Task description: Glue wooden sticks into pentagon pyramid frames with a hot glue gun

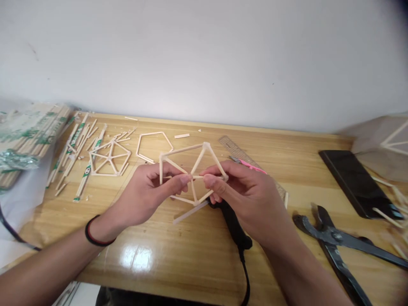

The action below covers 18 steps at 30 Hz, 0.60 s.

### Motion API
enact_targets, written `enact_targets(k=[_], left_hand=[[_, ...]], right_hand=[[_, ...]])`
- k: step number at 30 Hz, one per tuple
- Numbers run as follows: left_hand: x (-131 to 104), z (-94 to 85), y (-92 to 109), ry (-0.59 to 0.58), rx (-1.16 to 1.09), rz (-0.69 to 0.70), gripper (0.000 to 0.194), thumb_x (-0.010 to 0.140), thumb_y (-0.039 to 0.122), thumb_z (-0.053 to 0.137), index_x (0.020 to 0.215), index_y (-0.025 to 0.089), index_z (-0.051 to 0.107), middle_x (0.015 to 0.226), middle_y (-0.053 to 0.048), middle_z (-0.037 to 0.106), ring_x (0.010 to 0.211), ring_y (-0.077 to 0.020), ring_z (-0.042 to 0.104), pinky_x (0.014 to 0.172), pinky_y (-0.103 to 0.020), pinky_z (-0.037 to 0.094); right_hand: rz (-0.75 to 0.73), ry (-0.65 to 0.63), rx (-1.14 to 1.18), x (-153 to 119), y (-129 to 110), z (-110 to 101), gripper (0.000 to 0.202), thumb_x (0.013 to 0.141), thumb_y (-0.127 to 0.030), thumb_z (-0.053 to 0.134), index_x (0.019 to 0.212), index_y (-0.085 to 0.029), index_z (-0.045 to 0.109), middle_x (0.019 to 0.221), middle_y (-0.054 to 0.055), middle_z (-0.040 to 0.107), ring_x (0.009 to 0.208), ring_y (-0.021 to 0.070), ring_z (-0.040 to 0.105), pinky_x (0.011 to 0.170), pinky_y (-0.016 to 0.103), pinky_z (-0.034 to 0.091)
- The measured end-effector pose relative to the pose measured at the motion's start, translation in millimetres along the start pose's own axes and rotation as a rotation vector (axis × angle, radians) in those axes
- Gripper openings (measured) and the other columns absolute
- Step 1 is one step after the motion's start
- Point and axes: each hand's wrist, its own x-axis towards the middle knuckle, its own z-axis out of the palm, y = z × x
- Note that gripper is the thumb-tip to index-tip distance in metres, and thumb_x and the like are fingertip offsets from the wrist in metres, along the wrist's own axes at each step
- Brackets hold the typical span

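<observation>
Between my two hands, above the table, I hold a pentagon-shaped frame of wooden sticks (199, 160) with spokes meeting near its middle. My left hand (157, 187) is closed, thumb and fingers pinching the sticks close to the centre joint. My right hand (242, 191) pinches a spoke just right of that joint. Below the frame lies a black glue gun (234, 225) with a pale glue stick (190, 212) poking out and a cord running toward me. On the table to the left rest a similar spoked frame (110, 158) and a hexagonal stick outline (153, 133).
Bagged chopsticks (35, 131) and loose sticks (78, 153) cover the table's left side. A ruler (234, 146) and a pink-handled tool (251, 165) lie behind my right hand. Large pliers (334, 236) and a black phone (357, 182) sit at the right. A wall (204, 63) stands behind.
</observation>
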Motion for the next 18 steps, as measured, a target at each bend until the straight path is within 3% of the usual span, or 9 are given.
enact_targets(k=[4,14,16,18], left_hand=[[-0.7,-1.9,-1.2,-0.075,-0.15,0.027,0.034,0.101,0.043,0.066,0.083,0.016,0.075,0.08,-0.004,0.072,0.073,-0.0143,0.065,0.065,-0.024,0.054],[1.3,-1.0,-3.0,-0.021,-0.112,-0.024,0.024,0.094,0.039,0.079,0.087,0.016,0.075,0.073,0.0,0.068,0.066,-0.0104,0.06,0.061,-0.02,0.049],[2.7,-2.0,-3.3,-0.036,-0.181,-0.023,0.021,0.093,0.036,0.081,0.087,0.017,0.075,0.074,0.001,0.069,0.067,-0.0098,0.061,0.062,-0.019,0.05],[3.7,-3.5,-4.0,-0.06,-0.271,-0.003,0.017,0.092,0.033,0.082,0.088,0.018,0.076,0.076,0.001,0.07,0.069,-0.0099,0.063,0.064,-0.019,0.052]], right_hand=[[-0.01,0.039,-0.022,-0.1,-1.9,-0.5,0.028,0.087,-0.048,0.083,0.082,-0.022,0.074,0.067,-0.002,0.063,0.055,0.0132,0.058,0.052,0.025,0.051],[0.018,-0.022,0.08,-4.0,2.5,0.0,0.023,0.09,-0.044,0.082,0.086,-0.023,0.074,0.065,-0.004,0.061,0.059,0.0133,0.059,0.057,0.025,0.049],[0.011,-0.09,0.155,-4.7,0.3,-2.9,0.025,0.093,-0.049,0.078,0.089,-0.024,0.076,0.071,-0.001,0.065,0.064,0.0154,0.063,0.061,0.027,0.052],[-0.004,-0.181,0.26,-4.5,-2.0,-6.2,0.042,0.096,-0.064,0.067,0.091,-0.024,0.08,0.078,0.004,0.07,0.07,0.0194,0.067,0.065,0.031,0.056]])
